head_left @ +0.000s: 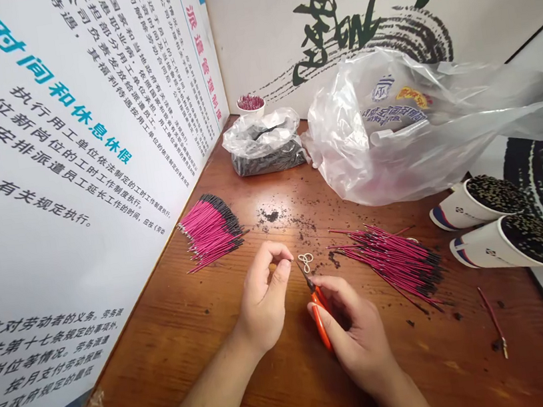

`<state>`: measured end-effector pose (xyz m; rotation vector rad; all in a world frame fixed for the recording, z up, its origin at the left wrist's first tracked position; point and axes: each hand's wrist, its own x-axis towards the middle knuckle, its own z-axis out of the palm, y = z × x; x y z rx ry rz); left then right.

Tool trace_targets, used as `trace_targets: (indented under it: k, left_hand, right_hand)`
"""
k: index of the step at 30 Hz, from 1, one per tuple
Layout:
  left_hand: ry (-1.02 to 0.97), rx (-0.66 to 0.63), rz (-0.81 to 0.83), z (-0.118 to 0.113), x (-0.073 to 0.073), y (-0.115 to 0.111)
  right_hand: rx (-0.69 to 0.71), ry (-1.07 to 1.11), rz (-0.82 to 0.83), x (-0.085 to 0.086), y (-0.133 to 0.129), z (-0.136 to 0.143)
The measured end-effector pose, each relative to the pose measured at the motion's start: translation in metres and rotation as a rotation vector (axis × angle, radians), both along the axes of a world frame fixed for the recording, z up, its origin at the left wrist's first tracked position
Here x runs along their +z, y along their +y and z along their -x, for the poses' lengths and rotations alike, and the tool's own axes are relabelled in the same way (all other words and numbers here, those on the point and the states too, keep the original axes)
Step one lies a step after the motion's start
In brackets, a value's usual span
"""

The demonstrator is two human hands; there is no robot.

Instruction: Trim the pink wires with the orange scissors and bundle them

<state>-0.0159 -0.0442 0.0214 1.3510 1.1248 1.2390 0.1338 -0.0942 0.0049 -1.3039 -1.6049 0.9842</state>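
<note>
Orange-handled scissors [322, 317] are in my right hand [357, 329], its fingers wrapped round the handles. Their narrow dark blades point up and left, close to the fingertips of my left hand [267, 295]. That hand is closed in a pinch; what it holds is too small to name. Just beyond the blades lies a pale looped band [305, 263] on the wooden table. To the right of my hands is a loose pile of pink wires with black ends [391, 261]. A neater bundle of similar wires [212, 231] lies to the left.
Two paper cups of dark granular bits [491, 253] lie tipped at the right, near a single wire [493, 320]. A large clear plastic bag [361, 157], a small bag of black pieces [268, 160] and a cup of pink pieces [251, 104] stand behind. Dark crumbs [270, 216] litter the table.
</note>
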Motion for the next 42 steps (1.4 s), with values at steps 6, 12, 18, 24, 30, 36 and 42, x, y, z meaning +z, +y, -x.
trace_targets:
  k: [6,12,18,24,30,36,42]
  left_hand:
    - [0.005,-0.004,-0.011,0.0008,0.0014,-0.0006]
    - [0.001,-0.015,-0.004,0.0008,0.0016,-0.0001]
    - [-0.145,-0.062,0.121,-0.0025,0.0002,0.0001]
    - [-0.251,-0.074,0.187,-0.0033,0.0026,0.0011]
    - [-0.256,-0.065,0.196,-0.0039,0.0035,-0.0001]
    - [-0.233,-0.081,0.192,-0.0037,0.0042,0.0003]
    - [-0.183,-0.081,0.176,-0.0037,0.0041,0.0003]
  right_hand:
    - [-0.002,-0.030,-0.016,0.0005,-0.0017,-0.0003]
    - [-0.003,0.000,-0.002,-0.0005,-0.0018,-0.0002]
    - [-0.049,-0.004,-0.008,-0.0027,-0.0013,-0.0002]
    - [-0.054,-0.006,0.015,-0.0036,-0.0006,0.0000]
    - [-0.032,0.003,0.032,-0.0037,-0.0005,0.0001]
    - [-0.034,-0.009,0.029,-0.0025,0.0008,0.0005]
    - [-0.030,-0.016,0.030,-0.0003,0.0007,0.0006]
